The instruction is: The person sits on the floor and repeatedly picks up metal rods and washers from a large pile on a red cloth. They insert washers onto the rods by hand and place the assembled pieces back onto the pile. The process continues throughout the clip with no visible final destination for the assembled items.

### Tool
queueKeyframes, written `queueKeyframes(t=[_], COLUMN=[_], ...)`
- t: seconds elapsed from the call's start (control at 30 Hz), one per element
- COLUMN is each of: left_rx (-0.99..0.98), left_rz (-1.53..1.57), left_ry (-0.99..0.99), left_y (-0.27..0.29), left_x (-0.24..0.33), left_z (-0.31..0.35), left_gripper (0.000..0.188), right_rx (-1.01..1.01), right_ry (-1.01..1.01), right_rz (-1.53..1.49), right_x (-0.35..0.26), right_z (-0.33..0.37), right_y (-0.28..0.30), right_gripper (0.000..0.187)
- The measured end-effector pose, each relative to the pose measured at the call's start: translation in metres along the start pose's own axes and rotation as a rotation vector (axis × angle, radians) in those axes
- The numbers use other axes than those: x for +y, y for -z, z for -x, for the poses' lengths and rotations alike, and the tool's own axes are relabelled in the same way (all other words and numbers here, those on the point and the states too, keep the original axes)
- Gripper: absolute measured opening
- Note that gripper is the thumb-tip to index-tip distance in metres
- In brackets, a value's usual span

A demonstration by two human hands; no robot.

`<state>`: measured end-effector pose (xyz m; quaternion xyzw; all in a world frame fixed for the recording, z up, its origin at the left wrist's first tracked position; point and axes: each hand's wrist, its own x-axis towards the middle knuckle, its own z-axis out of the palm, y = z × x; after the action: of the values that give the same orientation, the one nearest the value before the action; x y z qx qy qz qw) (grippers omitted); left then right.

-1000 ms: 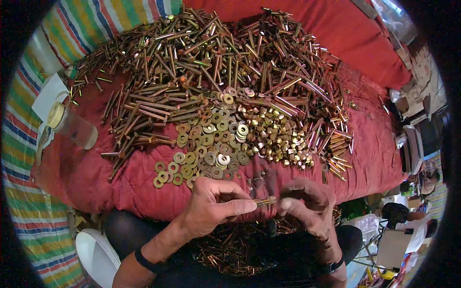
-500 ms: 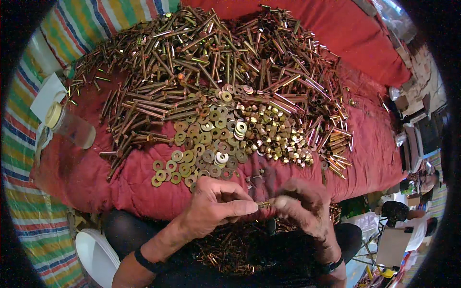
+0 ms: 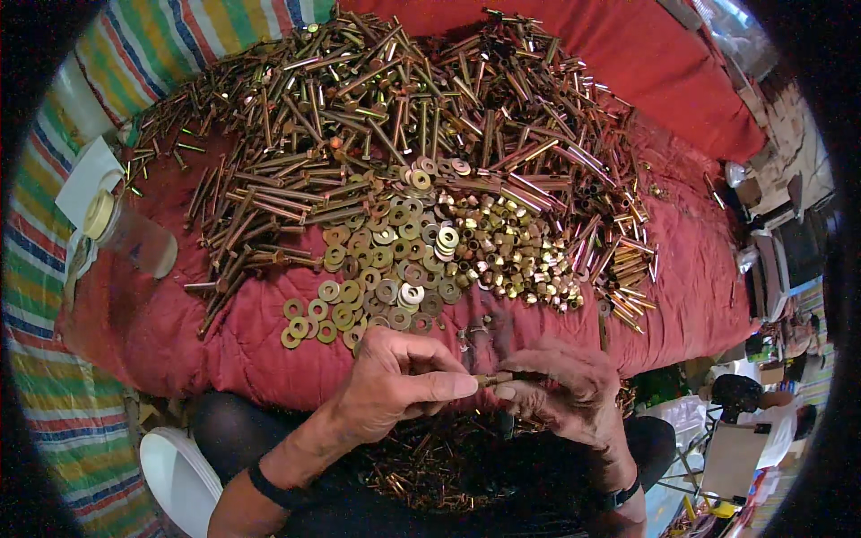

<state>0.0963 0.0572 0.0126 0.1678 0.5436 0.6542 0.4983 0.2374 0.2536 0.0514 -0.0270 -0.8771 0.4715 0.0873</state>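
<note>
at the near edge of a red quilted cloth [image 3: 179, 332], just above the person's lap, the left hand [image 3: 395, 381] and the right hand [image 3: 560, 394] are meeting fingertip to fingertip. between them a small brass-coloured bolt [image 3: 491, 379] is lying roughly level; the left thumb and fingers are closing on one end of it and the right fingers are pinching the other. both hands are curling in tight around the piece, with no open palm showing. just beyond the knuckles a patch of flat washers [image 3: 386, 269] is spreading over the cloth, touching a heap of small nuts [image 3: 507, 260] to its right. farther back a large pile of long bolts [image 3: 395, 117] is covering most of the cloth. a plastic bottle [image 3: 130, 235] is lying on its side at the far left. more loose brass pieces [image 3: 421, 466] are sitting in the lap below the hands.
</note>
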Motion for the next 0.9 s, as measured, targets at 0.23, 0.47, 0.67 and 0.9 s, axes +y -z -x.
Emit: queueKeyframes(t=[0.23, 0.47, 0.67, 0.9], left_rx=[0.019, -0.162, 0.255, 0.741], left_rz=[-0.027, -0.115, -1.091, -1.680], left_ry=[0.048, 0.068, -0.642, -0.700], left_y=[0.001, 0.002, 0.043, 0.107], left_x=[0.003, 0.008, 0.034, 0.036], left_z=[0.001, 0.001, 0.005, -0.008], left_gripper=[0.020, 0.020, 0.014, 0.037], right_rx=[0.005, 0.009, 0.469, 0.329], right_ry=[-0.097, -0.324, -0.088, 0.076], right_rz=[-0.039, -0.317, 0.367, 0.942], right_x=[-0.002, -0.005, 0.068, 0.132], right_z=[0.002, 0.003, -0.017, -0.031], right_y=[-0.007, -0.003, 0.065, 0.090], right_gripper=[0.026, 0.016, 0.016, 0.027])
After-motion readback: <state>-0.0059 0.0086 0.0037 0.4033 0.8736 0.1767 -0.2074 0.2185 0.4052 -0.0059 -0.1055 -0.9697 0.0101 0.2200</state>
